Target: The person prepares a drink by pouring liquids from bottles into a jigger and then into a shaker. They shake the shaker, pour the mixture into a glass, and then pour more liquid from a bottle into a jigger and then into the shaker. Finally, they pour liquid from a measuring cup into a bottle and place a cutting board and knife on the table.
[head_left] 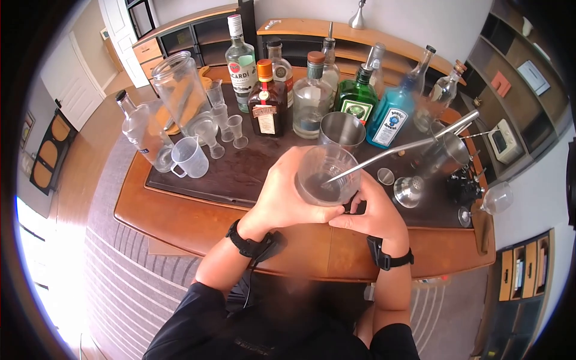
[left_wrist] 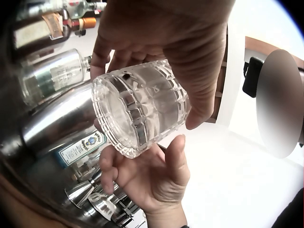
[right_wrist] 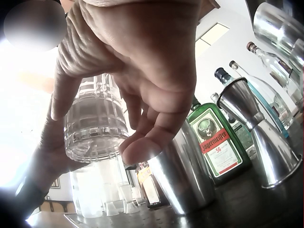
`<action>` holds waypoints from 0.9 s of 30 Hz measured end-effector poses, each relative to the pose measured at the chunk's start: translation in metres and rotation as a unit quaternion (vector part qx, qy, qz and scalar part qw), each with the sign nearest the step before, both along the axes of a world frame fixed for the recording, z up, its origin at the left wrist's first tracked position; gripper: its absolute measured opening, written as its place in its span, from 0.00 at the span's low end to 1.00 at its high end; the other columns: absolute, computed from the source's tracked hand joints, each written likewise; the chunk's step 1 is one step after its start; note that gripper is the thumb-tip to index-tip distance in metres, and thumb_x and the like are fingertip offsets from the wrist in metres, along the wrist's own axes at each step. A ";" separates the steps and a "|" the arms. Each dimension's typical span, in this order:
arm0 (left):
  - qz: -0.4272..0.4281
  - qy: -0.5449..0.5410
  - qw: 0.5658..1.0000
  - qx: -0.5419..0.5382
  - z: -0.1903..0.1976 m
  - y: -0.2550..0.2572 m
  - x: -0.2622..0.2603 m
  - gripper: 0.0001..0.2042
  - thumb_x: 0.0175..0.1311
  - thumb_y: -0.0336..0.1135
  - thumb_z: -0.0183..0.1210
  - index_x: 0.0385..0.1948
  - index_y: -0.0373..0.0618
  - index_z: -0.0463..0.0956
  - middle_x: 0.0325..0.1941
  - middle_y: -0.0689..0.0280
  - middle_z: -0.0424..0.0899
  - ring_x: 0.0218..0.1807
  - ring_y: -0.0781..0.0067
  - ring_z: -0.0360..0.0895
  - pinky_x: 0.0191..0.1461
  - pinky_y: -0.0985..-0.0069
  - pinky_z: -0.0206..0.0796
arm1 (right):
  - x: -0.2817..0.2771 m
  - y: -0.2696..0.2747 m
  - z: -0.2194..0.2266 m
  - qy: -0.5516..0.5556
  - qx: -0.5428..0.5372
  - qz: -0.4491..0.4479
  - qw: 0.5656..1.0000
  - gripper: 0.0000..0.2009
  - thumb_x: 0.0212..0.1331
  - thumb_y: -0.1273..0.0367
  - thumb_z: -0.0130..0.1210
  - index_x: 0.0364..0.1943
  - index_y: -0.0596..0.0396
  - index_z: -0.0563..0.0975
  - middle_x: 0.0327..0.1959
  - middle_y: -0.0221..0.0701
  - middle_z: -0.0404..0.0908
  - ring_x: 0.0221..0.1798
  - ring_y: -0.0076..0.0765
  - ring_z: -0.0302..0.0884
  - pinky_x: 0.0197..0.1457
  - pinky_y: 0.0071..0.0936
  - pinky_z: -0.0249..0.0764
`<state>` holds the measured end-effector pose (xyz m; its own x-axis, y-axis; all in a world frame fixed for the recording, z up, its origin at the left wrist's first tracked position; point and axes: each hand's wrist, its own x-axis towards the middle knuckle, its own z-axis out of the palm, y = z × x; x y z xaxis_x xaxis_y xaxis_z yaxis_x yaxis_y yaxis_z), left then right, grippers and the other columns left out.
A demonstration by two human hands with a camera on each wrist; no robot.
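Observation:
A clear cut-glass tumbler (head_left: 327,186) with a faceted pattern is held up over the near side of the table, tilted in the head view. My left hand (head_left: 282,192) grips it, fingers and thumb round its wall. My right hand (head_left: 381,210) is close at its other side, fingers loosely bent; the left wrist view shows the right palm (left_wrist: 147,183) turned up beneath the glass. In the right wrist view, a right fingertip lies right by the tumbler's base (right_wrist: 95,152). A long thin metal rod (head_left: 396,149) overlaps the glass in the head view.
Behind the hands stand a metal shaker tin (head_left: 342,133), a green Jägermeister bottle (head_left: 357,99), a blue Bombay bottle (head_left: 393,114) and several others. Left are a plastic measuring cup (head_left: 191,157) and small glasses. Right are a strainer (head_left: 409,191), a second tin (head_left: 447,153) and a stemmed glass (head_left: 497,199).

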<state>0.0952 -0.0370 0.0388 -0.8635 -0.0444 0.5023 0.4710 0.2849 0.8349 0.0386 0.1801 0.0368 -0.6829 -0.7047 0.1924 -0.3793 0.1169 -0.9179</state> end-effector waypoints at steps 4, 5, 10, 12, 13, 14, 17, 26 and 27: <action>0.023 0.015 0.998 0.054 0.007 -0.017 0.001 0.38 0.35 0.39 0.80 0.53 0.35 0.75 0.49 0.62 0.80 0.53 0.71 0.79 0.59 0.69 0.72 | -0.002 0.002 0.000 0.023 0.004 0.009 1.000 0.39 0.45 0.67 0.78 0.65 0.58 0.72 0.56 0.31 0.76 0.41 0.24 0.72 0.37 0.19 0.73; 0.032 0.008 0.996 0.081 0.007 -0.023 0.000 0.38 0.35 0.38 0.80 0.53 0.35 0.74 0.48 0.64 0.80 0.53 0.72 0.79 0.59 0.70 0.72 | -0.001 0.003 0.001 0.028 0.000 0.010 1.000 0.35 0.48 0.67 0.76 0.63 0.58 0.75 0.55 0.33 0.78 0.40 0.23 0.73 0.37 0.19 0.73; 0.123 0.013 0.992 0.035 0.009 -0.066 -0.007 0.39 0.38 0.41 0.80 0.55 0.33 0.72 0.50 0.61 0.82 0.53 0.72 0.79 0.61 0.70 0.71 | -0.004 0.003 -0.006 0.044 0.037 -0.028 0.998 0.22 0.56 0.66 0.72 0.53 0.59 0.80 0.42 0.30 0.84 0.32 0.16 0.75 0.35 0.19 0.73; 0.149 -0.011 0.989 0.017 0.010 -0.079 -0.006 0.39 0.39 0.44 0.81 0.54 0.32 0.73 0.51 0.58 0.84 0.53 0.71 0.81 0.61 0.70 0.72 | -0.008 0.003 -0.012 0.027 0.067 -0.046 0.996 0.18 0.58 0.66 0.71 0.50 0.60 0.82 0.38 0.29 0.84 0.29 0.15 0.75 0.34 0.18 0.73; 0.165 -0.029 0.986 -0.009 0.006 -0.089 -0.008 0.39 0.39 0.43 0.81 0.54 0.31 0.73 0.50 0.57 0.84 0.53 0.70 0.81 0.61 0.70 0.72 | -0.006 0.000 -0.009 0.037 0.050 -0.057 0.996 0.12 0.62 0.65 0.68 0.42 0.60 0.83 0.30 0.25 0.84 0.26 0.14 0.73 0.33 0.18 0.72; 0.182 -0.048 0.982 -0.035 -0.001 -0.097 -0.011 0.39 0.39 0.43 0.80 0.55 0.31 0.73 0.49 0.56 0.85 0.53 0.68 0.81 0.60 0.70 0.72 | -0.007 0.000 -0.011 0.036 0.055 -0.063 0.996 0.12 0.62 0.64 0.67 0.41 0.59 0.83 0.29 0.26 0.84 0.27 0.16 0.74 0.33 0.20 0.73; 0.229 -0.081 0.966 -0.091 -0.023 -0.112 -0.016 0.40 0.39 0.43 0.79 0.55 0.29 0.73 0.50 0.55 0.84 0.53 0.66 0.82 0.60 0.70 0.72 | -0.010 0.002 -0.015 0.024 0.072 -0.078 0.994 0.11 0.64 0.63 0.64 0.36 0.57 0.83 0.24 0.27 0.83 0.27 0.19 0.76 0.32 0.25 0.72; 0.170 -0.184 0.968 -0.015 -0.048 -0.113 -0.019 0.41 0.40 0.36 0.81 0.58 0.28 0.70 0.51 0.58 0.82 0.53 0.71 0.80 0.59 0.73 0.73 | -0.010 0.003 -0.013 0.020 0.085 -0.103 0.991 0.10 0.65 0.63 0.63 0.35 0.56 0.83 0.22 0.26 0.81 0.26 0.18 0.74 0.31 0.24 0.69; 0.174 -0.180 0.968 -0.018 -0.051 -0.115 -0.019 0.41 0.40 0.36 0.81 0.59 0.28 0.70 0.52 0.58 0.81 0.54 0.71 0.80 0.59 0.73 0.73 | -0.009 0.004 -0.013 0.019 0.080 -0.102 0.991 0.11 0.65 0.63 0.63 0.35 0.56 0.83 0.22 0.26 0.81 0.26 0.18 0.74 0.31 0.24 0.69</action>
